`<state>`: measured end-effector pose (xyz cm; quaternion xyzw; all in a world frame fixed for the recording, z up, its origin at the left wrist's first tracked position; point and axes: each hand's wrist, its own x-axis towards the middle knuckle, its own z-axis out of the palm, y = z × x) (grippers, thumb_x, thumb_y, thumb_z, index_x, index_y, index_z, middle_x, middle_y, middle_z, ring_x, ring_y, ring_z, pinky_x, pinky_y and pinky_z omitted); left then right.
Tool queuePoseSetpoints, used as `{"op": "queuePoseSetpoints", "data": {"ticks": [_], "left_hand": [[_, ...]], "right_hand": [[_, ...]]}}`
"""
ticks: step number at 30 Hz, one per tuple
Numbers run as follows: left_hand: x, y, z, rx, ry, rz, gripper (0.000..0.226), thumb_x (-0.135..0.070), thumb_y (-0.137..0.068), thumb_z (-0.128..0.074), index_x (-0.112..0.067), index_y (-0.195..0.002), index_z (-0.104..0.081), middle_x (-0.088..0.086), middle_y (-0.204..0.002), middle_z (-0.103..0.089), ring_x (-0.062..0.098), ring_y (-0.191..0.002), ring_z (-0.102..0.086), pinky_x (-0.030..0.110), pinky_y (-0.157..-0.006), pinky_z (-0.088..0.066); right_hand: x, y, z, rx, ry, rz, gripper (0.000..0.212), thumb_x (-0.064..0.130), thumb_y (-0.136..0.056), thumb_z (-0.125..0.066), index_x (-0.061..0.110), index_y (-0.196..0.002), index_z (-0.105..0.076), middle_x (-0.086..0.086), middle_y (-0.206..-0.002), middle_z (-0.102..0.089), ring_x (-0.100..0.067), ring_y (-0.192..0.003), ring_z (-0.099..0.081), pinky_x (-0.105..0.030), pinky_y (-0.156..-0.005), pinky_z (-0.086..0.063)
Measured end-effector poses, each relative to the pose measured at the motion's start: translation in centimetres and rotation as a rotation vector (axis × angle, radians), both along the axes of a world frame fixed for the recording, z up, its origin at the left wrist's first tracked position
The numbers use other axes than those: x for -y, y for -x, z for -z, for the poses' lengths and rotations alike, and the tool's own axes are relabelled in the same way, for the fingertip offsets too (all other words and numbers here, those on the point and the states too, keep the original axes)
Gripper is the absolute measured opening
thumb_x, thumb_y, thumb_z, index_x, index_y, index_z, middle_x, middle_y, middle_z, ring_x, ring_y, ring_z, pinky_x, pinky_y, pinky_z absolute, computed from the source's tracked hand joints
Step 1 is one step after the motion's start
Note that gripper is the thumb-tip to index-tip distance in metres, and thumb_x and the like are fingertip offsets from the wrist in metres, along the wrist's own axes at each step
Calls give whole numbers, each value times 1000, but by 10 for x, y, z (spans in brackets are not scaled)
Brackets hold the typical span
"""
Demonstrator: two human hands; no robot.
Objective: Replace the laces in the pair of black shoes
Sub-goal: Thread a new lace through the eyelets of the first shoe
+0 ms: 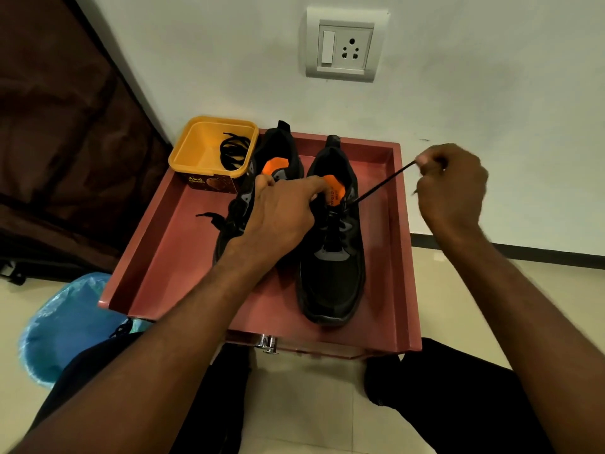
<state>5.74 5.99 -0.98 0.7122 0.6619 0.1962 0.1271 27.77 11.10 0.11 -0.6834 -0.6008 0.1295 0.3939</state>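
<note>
Two black shoes with orange insoles stand on a pink tray [157,257]. My left hand [281,211] grips the collar of the right shoe [330,276] near its orange tongue label. My right hand [453,188] pinches the end of a black lace [383,183], pulled taut up and to the right from the shoe's upper eyelets. The left shoe [278,149] stands behind my left hand, partly hidden, with a loose lace end [209,217] trailing to its left. A coiled black lace [234,152] lies in a yellow tub [196,149].
The tray tops a small pink stand with a metal knob [268,343] at its front, against a white wall with a socket plate [343,47]. A blue plastic bag [65,322] lies on the floor at left, dark fabric behind it. My knees flank the stand.
</note>
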Motion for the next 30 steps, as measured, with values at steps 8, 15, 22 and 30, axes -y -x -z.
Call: {"op": "queuePoseSetpoints", "data": {"ticks": [8, 15, 22, 30], "left_hand": [[-1, -1, 1, -27, 1, 0, 33, -8, -100, -54, -38, -111, -66, -15, -68, -51, 9, -76, -50, 41, -105, -20], [1, 0, 0, 45, -33, 32, 42, -6, -99, -54, -47, -104, -61, -25, -64, -47, -10, -66, -40, 37, -103, -18], [1, 2, 3, 87, -54, 55, 36, -7, -99, -54, -38, -111, -68, -21, -60, -46, -11, -63, -45, 45, -112, -24], [-4, 8, 13, 144, -158, 164, 18, -12, -101, -62, -24, -107, -73, -28, -80, -56, -1, -77, -58, 0, -73, -41]], "right_hand": [[17, 28, 12, 183, 317, -472, 12, 37, -93, -75, 27, -99, -74, 12, -89, -70, -6, -82, -67, -28, -76, -49], [3, -4, -2, -40, 14, 47, 11, 22, -93, -73, 22, -101, -81, 5, -100, -77, -7, -89, -66, -28, -85, -51], [11, 18, 9, 225, 169, -425, 28, 38, -93, -74, 22, -116, -73, 8, -113, -67, -7, -98, -62, -21, -79, -42], [0, -8, -1, 32, -22, 13, 12, 30, -95, -72, 22, -98, -80, 4, -105, -76, -14, -101, -69, -25, -82, -42]]}}
